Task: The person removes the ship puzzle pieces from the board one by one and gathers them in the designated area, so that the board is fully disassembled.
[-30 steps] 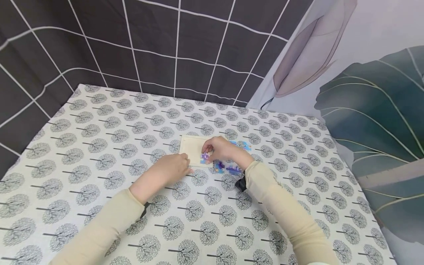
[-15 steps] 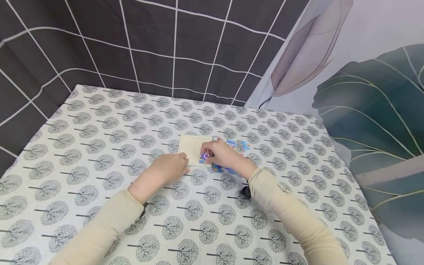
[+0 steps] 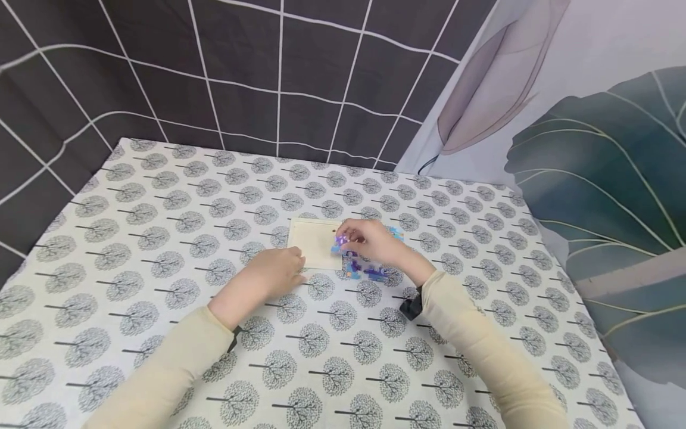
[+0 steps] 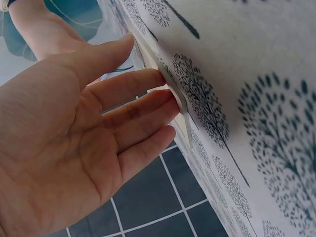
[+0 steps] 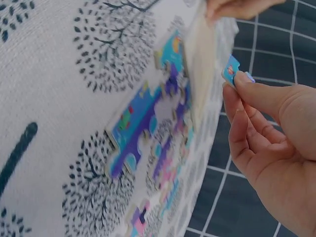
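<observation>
A shallow cream puzzle tray [image 3: 315, 235] lies flat on the patterned cloth. My left hand [image 3: 274, 271] rests at its near left corner. In the left wrist view, the extended fingertips touch the tray's edge [image 4: 183, 111], with the thumb held apart. My right hand [image 3: 372, 241] pinches a small blue and purple jigsaw piece [image 5: 229, 69] between thumb and fingers. That piece is raised over the tray's right part, and the fingers partly hide it. Several colourful jigsaw pieces [image 5: 136, 128], mostly blue and purple, lie beside the tray under the right hand and wrist.
The table is covered by a white cloth [image 3: 225, 381] printed with trees. A dark curtain with white grid lines [image 3: 241, 53] hangs behind it. A leaf-patterned curtain [image 3: 600, 179] hangs at the right.
My right hand has lifted the jigsaw piece from the tray's lower right part and moved slightly right and back, tilting it. My left hand has stayed at the tray's corner.
</observation>
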{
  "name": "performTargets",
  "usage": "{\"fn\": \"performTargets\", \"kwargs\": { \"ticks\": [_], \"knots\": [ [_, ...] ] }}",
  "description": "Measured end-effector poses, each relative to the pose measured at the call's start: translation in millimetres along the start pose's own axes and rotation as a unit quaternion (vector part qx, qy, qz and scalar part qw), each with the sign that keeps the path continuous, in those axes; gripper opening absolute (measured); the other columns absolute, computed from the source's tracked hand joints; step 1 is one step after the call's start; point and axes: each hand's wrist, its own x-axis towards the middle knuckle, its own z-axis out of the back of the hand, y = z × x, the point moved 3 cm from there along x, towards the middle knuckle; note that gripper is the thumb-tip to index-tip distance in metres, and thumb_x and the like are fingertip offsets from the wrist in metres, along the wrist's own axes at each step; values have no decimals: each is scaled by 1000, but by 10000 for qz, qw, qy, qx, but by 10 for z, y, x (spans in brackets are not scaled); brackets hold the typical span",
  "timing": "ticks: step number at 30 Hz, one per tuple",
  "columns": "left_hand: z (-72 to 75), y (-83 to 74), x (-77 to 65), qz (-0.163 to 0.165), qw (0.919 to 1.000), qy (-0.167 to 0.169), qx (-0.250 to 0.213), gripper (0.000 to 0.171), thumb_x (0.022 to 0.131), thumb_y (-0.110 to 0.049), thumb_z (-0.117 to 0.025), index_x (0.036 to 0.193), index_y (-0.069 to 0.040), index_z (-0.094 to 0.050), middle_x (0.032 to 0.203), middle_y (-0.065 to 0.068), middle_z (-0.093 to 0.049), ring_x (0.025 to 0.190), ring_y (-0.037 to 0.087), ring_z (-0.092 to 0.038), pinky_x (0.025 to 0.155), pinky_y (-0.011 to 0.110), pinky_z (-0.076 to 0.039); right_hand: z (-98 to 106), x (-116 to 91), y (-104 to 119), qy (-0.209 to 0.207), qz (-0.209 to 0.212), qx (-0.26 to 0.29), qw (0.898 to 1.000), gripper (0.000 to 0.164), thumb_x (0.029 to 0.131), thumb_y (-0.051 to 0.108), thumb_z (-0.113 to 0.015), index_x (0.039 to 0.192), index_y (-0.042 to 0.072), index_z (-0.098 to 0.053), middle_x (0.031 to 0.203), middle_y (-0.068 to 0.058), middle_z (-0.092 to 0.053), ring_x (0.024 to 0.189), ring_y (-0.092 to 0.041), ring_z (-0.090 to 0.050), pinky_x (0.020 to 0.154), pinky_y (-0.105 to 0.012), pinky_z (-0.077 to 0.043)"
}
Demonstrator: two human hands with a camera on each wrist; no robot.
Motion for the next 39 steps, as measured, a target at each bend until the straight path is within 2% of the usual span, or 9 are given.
{"fn": "performTargets", "kwargs": {
  "ticks": [7,15,23,30,39],
  "knots": [
    [14,21,-9,-25,9996,186,-222,43,92,-24,-56,127,2,-54,136,18,-49,123,34,-49,106,45,-39,108,-135,-39,-406,32,-78,9991,22,83,7,-68,104,4,-64,91,-7,-68,86,-20,-64,81,-28,-56],
    [26,10,-14,-62,9993,302,-194,46,94,-25,-54,130,3,-50,139,20,-44,127,35,-44,110,45,-34,147,-357,-128,-714,160,108,9973,23,83,4,-67,106,1,-63,98,-11,-68,86,-24,-65,83,-30,-56],
    [8,28,-27,-133,9994,320,27,47,94,-26,-53,130,3,-50,138,20,-46,125,35,-46,109,45,-35,185,-553,-203,-786,188,143,9966,22,82,-1,-65,104,-1,-64,99,-13,-67,84,-25,-65,78,-28,-57],
    [-1,41,-29,-134,9995,278,117,46,93,-27,-54,130,2,-51,138,20,-46,125,35,-46,108,45,-36,196,-685,-236,-826,257,9,9962,22,81,0,-66,103,1,-65,97,-10,-68,81,-22,-64,74,-26,-57],
    [29,6,-33,-196,9995,136,203,44,93,-26,-55,127,3,-54,134,20,-50,121,34,-50,105,44,-40,209,-930,-319,-815,39,-139,9966,21,81,-1,-67,102,2,-66,93,-6,-69,79,-17,-63,72,-25,-56]
  ]
}}
